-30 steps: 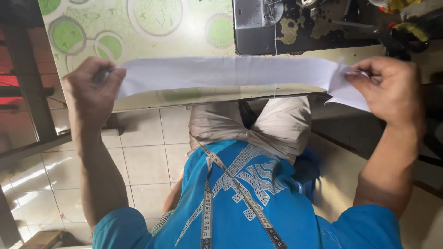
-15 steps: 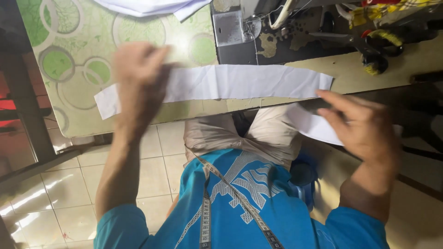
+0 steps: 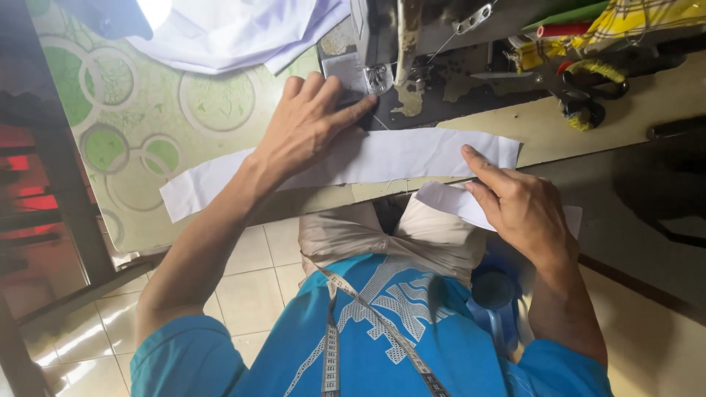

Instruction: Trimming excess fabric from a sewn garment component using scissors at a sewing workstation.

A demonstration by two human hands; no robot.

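The long white fabric strip point(image 3: 397, 158), held stretched in the air between both hands a second ago, has been laid flat across the counter point(image 3: 588, 125), its left end reaching over the green-circled cloth point(image 3: 147, 110) and its middle lying just in front of the sewing machine point(image 3: 412, 44). The left hand point(image 3: 309, 125) has been moved onto the strip and is pressed down flat, fingers spread and open, with the fingertips touching the machine's base near the needle. The right hand point(image 3: 515, 206) has been lowered to the counter's edge, where its grip is closed loosely on a second, smaller white piece point(image 3: 456, 202) while its forefinger rests on the strip. By this the work appears shifted from stretching to positioning at the needle. A measuring tape point(image 3: 353, 309) hangs over the blue shirt.
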